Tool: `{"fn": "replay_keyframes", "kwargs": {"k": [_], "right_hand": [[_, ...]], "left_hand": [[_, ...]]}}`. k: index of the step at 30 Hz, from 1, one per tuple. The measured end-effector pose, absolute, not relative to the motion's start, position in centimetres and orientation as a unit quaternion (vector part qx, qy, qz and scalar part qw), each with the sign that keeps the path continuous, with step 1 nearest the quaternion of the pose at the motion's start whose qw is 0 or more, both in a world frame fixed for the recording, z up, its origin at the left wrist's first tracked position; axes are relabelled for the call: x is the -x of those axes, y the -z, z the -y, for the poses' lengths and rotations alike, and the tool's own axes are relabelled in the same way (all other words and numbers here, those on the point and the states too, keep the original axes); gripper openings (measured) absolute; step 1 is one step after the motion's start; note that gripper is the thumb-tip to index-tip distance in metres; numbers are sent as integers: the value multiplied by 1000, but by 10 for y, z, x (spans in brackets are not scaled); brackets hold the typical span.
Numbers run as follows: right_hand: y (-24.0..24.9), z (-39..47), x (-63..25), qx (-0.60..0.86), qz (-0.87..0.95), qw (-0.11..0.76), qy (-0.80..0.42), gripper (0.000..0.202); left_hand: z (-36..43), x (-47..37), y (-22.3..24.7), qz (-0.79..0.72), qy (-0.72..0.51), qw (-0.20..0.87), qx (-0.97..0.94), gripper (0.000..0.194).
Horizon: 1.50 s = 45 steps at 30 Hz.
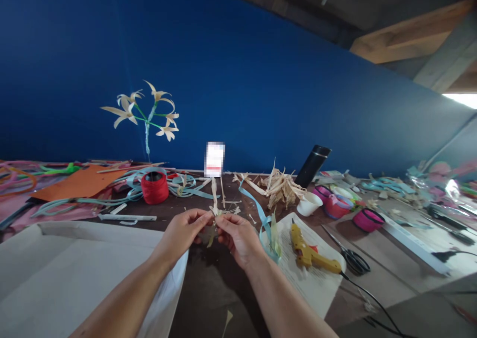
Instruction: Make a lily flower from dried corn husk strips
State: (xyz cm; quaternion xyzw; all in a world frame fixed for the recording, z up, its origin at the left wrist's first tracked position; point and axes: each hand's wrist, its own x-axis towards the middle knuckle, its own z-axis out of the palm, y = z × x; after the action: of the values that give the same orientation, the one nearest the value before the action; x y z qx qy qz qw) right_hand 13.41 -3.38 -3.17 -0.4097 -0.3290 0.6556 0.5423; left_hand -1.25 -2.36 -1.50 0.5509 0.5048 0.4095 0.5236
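My left hand (pixel 189 227) and my right hand (pixel 240 237) meet over the dark brown table (pixel 208 293), thumbs and fingers pinched together. Between their fingertips is a small pale husk piece (pixel 214 212), mostly covered by the fingers; its exact form I cannot make out. A pale yellowish tip (pixel 210 240) shows just below the fingertips. Thin pale stalks lie behind the hands. To the right of my right hand, a light blue ribbon (pixel 257 204) curls down toward a printed sheet (pixel 311 295), on which a yellow glue gun (pixel 309 251) lies.
A finished-looking spray of cream flowers (pixel 148 122) stands against the blue wall. A red spool (pixel 154 188) and a white tray (pixel 112 233) are at left. Dried husks (pixel 281 189), a white cup (pixel 309 204), a black bottle (pixel 313 166) and black-handled scissors (pixel 354 261) are at right.
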Motion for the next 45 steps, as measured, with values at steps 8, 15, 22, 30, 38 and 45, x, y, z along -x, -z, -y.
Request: {"fn": "replay_keyframes", "kwargs": {"k": [8,15,22,30,38,45], "right_hand": [[29,31,-141,409,278,591,-637,23],[24,33,-142,359,296,594,-657,26],[25,33,-142,346,301,601,-654,21],[22,34,-139,347,299,628,-629,18],[33,30,-138,392,353,634,-566,18],[37,31,-137,427,392,613,-537,19]], "left_hand": [[26,9,17,-442,-352,659,-497,39],[27,12,21,-385,-331,725,-466,30],[26,12,21,-405,-348,719,-444,24],[28,8,13,-448,-369,674,-456,28],[27,6,14,-455,-358,584,-569,37],[23,11,19,-472,-378,406,-685,31]]}}
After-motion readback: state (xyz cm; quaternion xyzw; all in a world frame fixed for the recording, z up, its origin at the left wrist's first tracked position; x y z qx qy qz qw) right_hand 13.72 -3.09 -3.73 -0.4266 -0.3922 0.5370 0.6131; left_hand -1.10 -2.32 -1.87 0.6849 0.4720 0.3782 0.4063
